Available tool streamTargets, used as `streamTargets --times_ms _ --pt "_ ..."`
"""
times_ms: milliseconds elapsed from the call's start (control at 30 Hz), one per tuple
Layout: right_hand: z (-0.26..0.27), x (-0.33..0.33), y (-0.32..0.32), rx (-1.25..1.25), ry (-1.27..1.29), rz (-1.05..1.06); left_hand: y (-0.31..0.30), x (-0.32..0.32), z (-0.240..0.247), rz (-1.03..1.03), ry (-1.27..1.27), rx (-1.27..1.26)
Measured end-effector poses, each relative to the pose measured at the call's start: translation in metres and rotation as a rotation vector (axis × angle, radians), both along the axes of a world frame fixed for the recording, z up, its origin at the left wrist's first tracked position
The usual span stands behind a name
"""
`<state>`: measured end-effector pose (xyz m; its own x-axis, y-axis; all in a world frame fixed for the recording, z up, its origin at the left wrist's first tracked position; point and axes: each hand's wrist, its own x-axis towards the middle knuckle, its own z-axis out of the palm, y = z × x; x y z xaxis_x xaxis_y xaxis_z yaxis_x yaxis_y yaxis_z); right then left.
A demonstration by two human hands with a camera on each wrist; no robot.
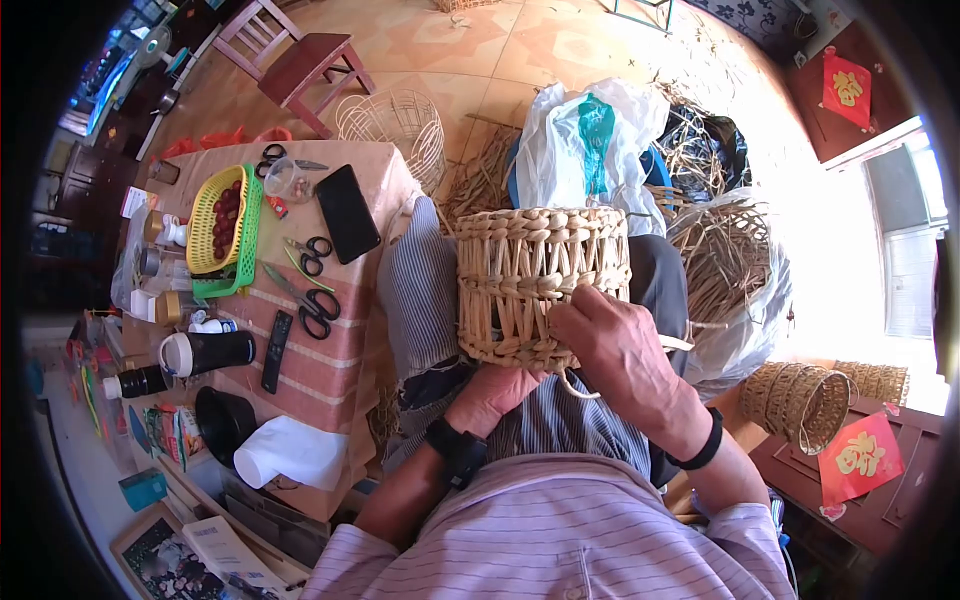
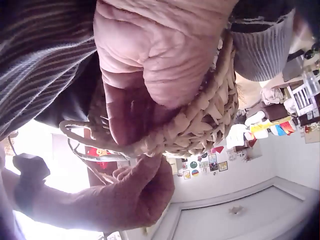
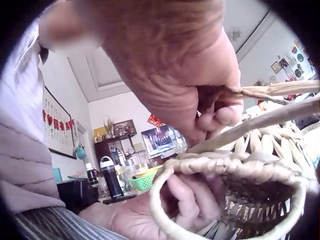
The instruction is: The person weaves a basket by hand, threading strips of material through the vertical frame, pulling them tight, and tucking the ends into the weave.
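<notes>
A woven straw basket (image 1: 540,262) lies across the lap, its open weave facing up and its rim toward the body. My left hand (image 1: 497,393) holds it from below at the near rim; its curled fingers (image 3: 186,200) reach inside the opening in the right wrist view. Above that rim, my right hand (image 1: 625,352) pinches a straw strand (image 3: 280,90) between thumb and bent fingers. A loose strand loop (image 3: 162,200) hangs in front of the opening. Another strand end (image 1: 676,343) sticks out to the right, past the hand.
Left of the lap stands a cloth-covered table (image 1: 330,400) with scissors (image 1: 315,310), a phone (image 1: 347,213) and a yellow basket (image 1: 212,240) of red fruit. Bags of dry straw (image 1: 725,255) lie on the right, near finished woven baskets (image 1: 795,400). A wooden chair (image 1: 300,65) stands beyond.
</notes>
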<state>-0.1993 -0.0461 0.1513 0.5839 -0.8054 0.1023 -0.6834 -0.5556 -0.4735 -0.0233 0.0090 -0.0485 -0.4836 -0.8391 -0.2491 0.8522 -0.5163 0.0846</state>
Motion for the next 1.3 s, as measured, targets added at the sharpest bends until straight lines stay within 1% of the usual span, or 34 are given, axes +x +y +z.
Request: streamTargets --times_ms 67,133,200,233,333,433,533,600,633,733,767,800,833,933,1000,1067,1100,1167,1200,1267,1300 --pt "0.006 -0.006 0.000 0.041 0.001 -0.005 -0.001 0.001 -0.001 -0.013 -0.057 -0.030" --pt "0.018 -0.010 0.002 0.004 0.009 -0.037 0.001 0.003 -0.009 -0.034 -0.072 -0.040" --pt "0.023 -0.014 0.005 -0.025 0.019 -0.069 0.002 0.003 -0.015 -0.049 -0.016 -0.003" --pt "0.022 -0.014 0.005 -0.040 -0.018 -0.064 0.001 0.002 -0.017 -0.061 0.014 0.013" --pt "0.006 -0.003 0.007 -0.018 0.003 -0.048 -0.003 0.004 -0.010 -0.089 0.048 0.061" --pt "-0.003 0.001 0.002 -0.030 -0.001 -0.022 -0.002 0.004 -0.003 -0.057 0.112 0.108" --pt "0.007 -0.005 0.002 -0.026 -0.012 -0.051 0.000 -0.002 -0.001 -0.020 -0.218 0.032" --pt "0.019 -0.011 0.007 -0.029 0.021 -0.082 -0.002 0.002 -0.010 -0.027 -0.052 -0.042" --pt "0.024 -0.011 0.007 -0.069 0.010 -0.086 -0.002 0.004 -0.016 -0.035 0.032 -0.076" --pt "0.025 -0.004 0.006 -0.069 0.028 -0.087 -0.001 0.005 -0.017 -0.067 0.060 -0.043" --pt "0.015 -0.001 0.006 -0.069 0.015 -0.068 0.000 0.002 -0.014 -0.040 -0.055 -0.014" --pt "0.005 0.001 0.004 -0.052 0.046 -0.048 -0.002 -0.004 0.008 -0.013 -0.170 0.014" --pt "-0.001 0.003 0.004 -0.038 0.021 -0.065 -0.002 -0.007 0.022 0.015 -0.286 0.046" --pt "0.002 -0.003 0.003 0.025 -0.013 -0.067 -0.005 -0.004 0.030 0.053 -0.175 -0.048" --pt "0.015 -0.008 0.004 0.050 -0.032 -0.083 -0.001 -0.005 0.015 0.023 -0.825 -0.371" --pt "0.029 -0.011 0.008 0.058 -0.055 -0.126 0.007 -0.005 0.000 -0.021 -0.944 -0.378" --pt "0.033 -0.011 0.008 -0.005 -0.071 -0.137 0.008 -0.004 0.007 -0.047 -0.738 -0.227" --pt "0.041 -0.016 0.006 -0.030 -0.077 -0.113 0.002 -0.006 0.031 -0.206 -0.717 -0.132" --pt "0.045 -0.018 0.005 -0.041 -0.081 -0.103 -0.002 -0.008 0.049 -0.342 -0.903 -0.181" --pt "0.051 -0.014 0.006 -0.026 -0.103 -0.090 -0.001 -0.011 0.053 -0.415 -1.047 -0.202" --pt "0.053 -0.012 0.006 -0.031 -0.107 -0.076 0.006 -0.015 0.039 -0.356 -1.004 -0.178"
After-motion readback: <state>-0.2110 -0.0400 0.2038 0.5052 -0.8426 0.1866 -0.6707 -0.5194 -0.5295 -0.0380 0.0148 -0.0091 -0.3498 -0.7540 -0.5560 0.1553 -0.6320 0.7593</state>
